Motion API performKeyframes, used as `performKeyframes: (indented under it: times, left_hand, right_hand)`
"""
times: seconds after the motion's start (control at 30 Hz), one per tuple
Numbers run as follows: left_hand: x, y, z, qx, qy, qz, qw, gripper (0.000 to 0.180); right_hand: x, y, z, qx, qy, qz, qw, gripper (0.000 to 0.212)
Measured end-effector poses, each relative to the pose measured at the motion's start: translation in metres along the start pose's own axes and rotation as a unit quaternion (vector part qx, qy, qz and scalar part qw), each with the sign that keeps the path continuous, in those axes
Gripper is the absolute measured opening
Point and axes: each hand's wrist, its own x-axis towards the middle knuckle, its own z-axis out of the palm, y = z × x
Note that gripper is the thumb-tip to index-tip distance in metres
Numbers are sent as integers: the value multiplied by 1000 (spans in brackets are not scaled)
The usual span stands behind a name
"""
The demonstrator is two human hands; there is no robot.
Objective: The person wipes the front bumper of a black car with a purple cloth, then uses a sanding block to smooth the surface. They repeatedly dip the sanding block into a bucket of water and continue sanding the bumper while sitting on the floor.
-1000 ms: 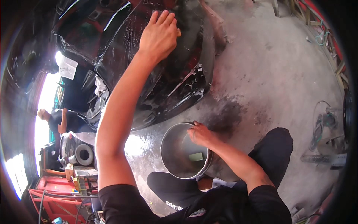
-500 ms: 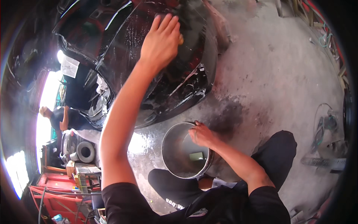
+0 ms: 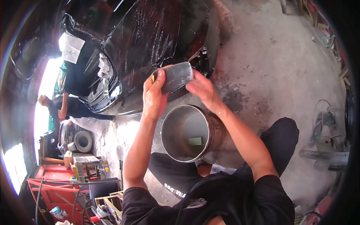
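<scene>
A dark grey, wet sheet of sandpaper [image 3: 177, 77] is raised in front of the black car panel [image 3: 150, 33], its streaked face towards me. My left hand [image 3: 153, 98] grips its left end, thumb on the near face; a sliver of something yellow [image 3: 153, 78] shows beside that thumb. At the right end, my right hand [image 3: 206, 93] has its fingers at the sheet's edge, partly hidden, with the thumb near the lower corner. Below both hands a round metal bucket [image 3: 215, 131] stands between my legs, with cloudy water and a small pale green block [image 3: 195, 141] in it.
Whitish wet streaks mark the car's panel. Left, another person [image 3: 62, 107] stands beside the car, near a tyre [image 3: 83, 141] and a red metal frame [image 3: 52, 195]. A power tool with a cord [image 3: 330, 120] lies on the concrete floor [image 3: 270, 75] at right.
My left hand has come back from the car panel towards me, bringing the sandpaper into sight. My right hand has left the bucket's rim and risen to the sheet.
</scene>
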Motion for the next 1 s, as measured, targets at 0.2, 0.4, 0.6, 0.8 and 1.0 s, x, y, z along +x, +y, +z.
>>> performKeyframes:
  times: [0.2, 0.4, 0.6, 0.8, 1.0]
  left_hand:
    - [10, -15, -23, 121, -1, -38, 992, 36]
    - [21, 43, -78, 389, 161, 295, 857, 38]
    - [69, 18, -161, 615, 226, 349, 670, 59]
    - [80, -10, -175, 595, 236, 347, 685, 64]
    - [82, -5, -171, 553, 222, 345, 725, 65]
  right_hand:
    - [28, -35, 18, 36, -58, 121, 990, 67]
    - [99, -89, -2, -241, 103, -177, 949, 49]
    - [159, -27, 25, -687, 43, -305, 658, 71]
    - [198, -47, -9, -659, -26, -399, 637, 58]
    - [280, -59, -15, -551, 134, -373, 735, 59]
